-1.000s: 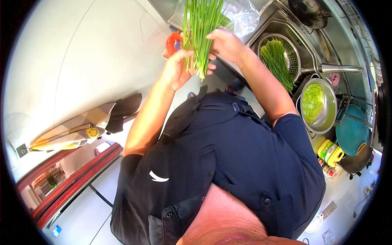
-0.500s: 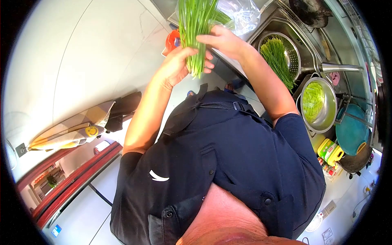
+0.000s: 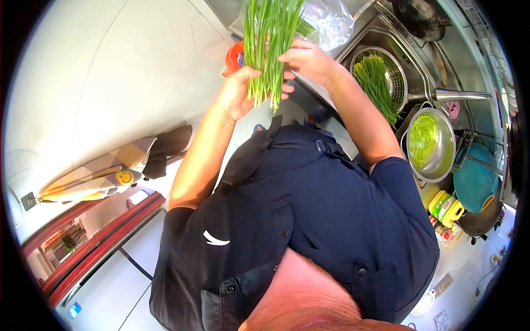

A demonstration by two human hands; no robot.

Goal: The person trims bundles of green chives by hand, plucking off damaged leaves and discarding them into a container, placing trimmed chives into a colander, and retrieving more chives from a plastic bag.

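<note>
A bunch of long green chives (image 3: 268, 47) is held up in front of me, pale cut ends downward, fanned into two loose clumps. My left hand (image 3: 240, 94) supports the lower stems, its thumb across the front and its fingertips showing past the right side. From the right, my right hand (image 3: 312, 62) pinches the right-hand clump between thumb and fingers. Just behind that hand, a clear plastic bag (image 3: 334, 25) lies on the counter with more green stalks at its opening. An orange-red object (image 3: 233, 59) shows partly behind the left hand.
On the right, a sink (image 3: 425, 60) contains a steel colander (image 3: 397, 83) with more chives (image 3: 375, 88). Nearer stands a steel pot (image 3: 446, 149) of pale green cut vegetable (image 3: 423, 140). A teal lid-like disc (image 3: 476, 176) and yellow jug (image 3: 446, 207) are beyond it. Cloths (image 3: 99, 174) hang left.
The compact bunch has been spread into two clumps, the right one drawn rightward. My right hand has shifted slightly right and down; the left still holds the stems.
</note>
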